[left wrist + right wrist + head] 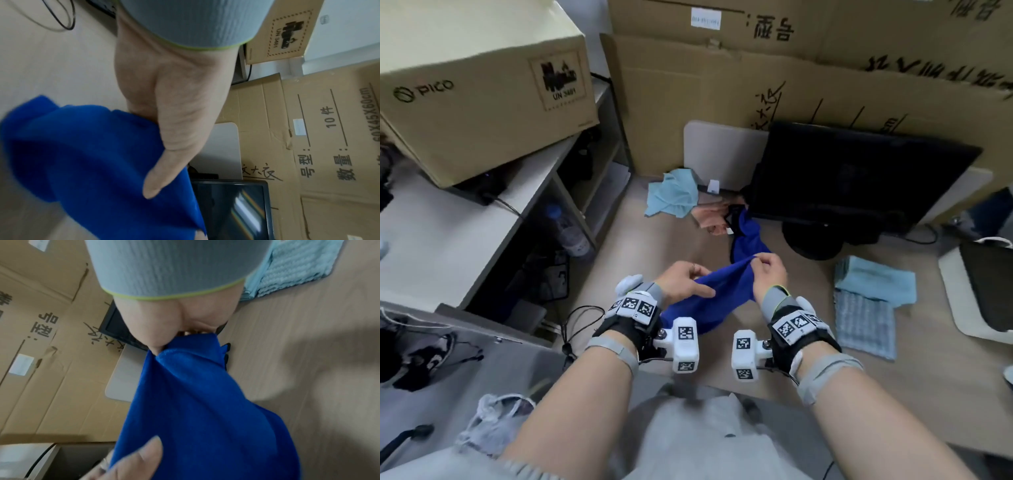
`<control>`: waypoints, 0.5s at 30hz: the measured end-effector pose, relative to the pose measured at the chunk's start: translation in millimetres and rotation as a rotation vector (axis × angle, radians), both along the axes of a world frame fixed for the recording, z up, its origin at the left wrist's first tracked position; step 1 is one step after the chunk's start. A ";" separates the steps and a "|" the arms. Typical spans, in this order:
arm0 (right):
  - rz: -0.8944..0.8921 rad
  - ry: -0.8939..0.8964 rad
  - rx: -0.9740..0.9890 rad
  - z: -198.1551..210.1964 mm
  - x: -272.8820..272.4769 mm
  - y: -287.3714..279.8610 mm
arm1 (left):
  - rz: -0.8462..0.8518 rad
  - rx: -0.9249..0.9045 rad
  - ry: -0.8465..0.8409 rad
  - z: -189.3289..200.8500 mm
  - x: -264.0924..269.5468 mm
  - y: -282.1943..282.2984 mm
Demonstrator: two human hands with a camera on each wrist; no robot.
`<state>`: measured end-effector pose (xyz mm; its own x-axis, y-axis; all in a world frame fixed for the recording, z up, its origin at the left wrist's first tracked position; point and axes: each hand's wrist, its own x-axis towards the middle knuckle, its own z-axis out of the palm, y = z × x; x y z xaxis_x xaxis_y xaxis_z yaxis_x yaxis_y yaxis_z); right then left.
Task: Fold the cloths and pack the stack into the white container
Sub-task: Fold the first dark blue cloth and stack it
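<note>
A royal blue cloth [717,298] hangs between both hands above the desk, its far end trailing toward the monitor. My left hand [683,281] grips its near edge, thumb laid along the fabric [98,162]. My right hand [768,270] pinches the cloth's upper corner [197,394]. Folded light blue cloths [873,301] lie stacked at the right. An unfolded light blue cloth [673,197] and a peach cloth [710,217] lie crumpled at the back. The white container [959,308] with a dark inside stands at the far right edge.
A black monitor [859,178] on a round base stands behind the cloths. Cardboard boxes [808,78] line the back, and another box [482,85] sits on a white shelf unit at left. Cables [582,318] hang off the desk's left edge.
</note>
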<state>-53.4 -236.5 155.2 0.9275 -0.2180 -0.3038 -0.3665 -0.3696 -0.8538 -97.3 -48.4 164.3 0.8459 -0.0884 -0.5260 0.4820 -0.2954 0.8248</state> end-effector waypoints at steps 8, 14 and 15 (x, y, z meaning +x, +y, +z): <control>-0.290 0.090 -0.191 -18.9 -24.4 -27.0 | 0.136 -0.089 -0.068 -8.5 -14.2 28.2; -0.329 0.177 -0.047 -56.9 -64.8 -36.1 | 0.399 -0.146 -0.005 -19.5 -37.5 13.1; -0.314 0.212 -0.038 -62.6 -70.7 -39.9 | 0.440 -0.107 0.019 -25.8 -40.3 12.4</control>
<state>-124.1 -276.4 92.6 0.7310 -0.4967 -0.4678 -0.6340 -0.2410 -0.7348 -137.6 -36.0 138.6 0.8055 0.2230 -0.5491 0.5578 0.0275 0.8295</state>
